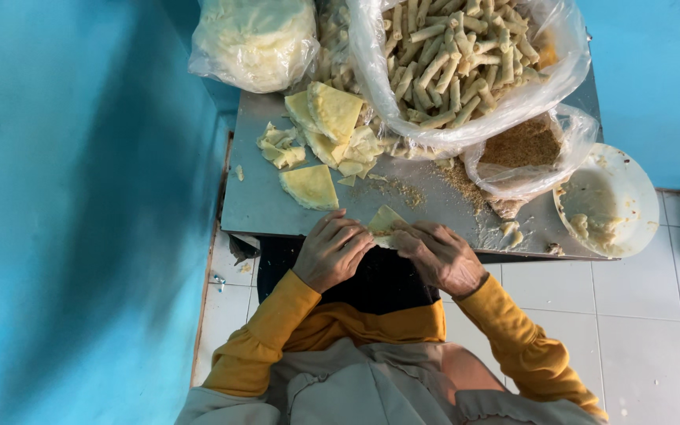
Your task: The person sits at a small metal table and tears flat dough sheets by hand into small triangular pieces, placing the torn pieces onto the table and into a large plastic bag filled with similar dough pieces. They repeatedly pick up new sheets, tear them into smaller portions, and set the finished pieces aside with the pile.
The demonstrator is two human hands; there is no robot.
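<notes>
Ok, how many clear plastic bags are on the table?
3. One bag of pale sheets at the far left, one large bag of rolled sticks at the far middle, one small bag of brown crumbs beside the white bowl. Others may be hidden behind.

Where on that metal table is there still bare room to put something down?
The metal table is bare along its left edge, beside the single wrapper, and in a strip between the hands and the crumb bag. The back is crowded: wrapper pile, bag of rolls, white bowl at right.

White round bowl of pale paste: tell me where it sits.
In the head view, the white round bowl sits at the metal table's right edge, beside the clear bag of brown crumbs.
</notes>
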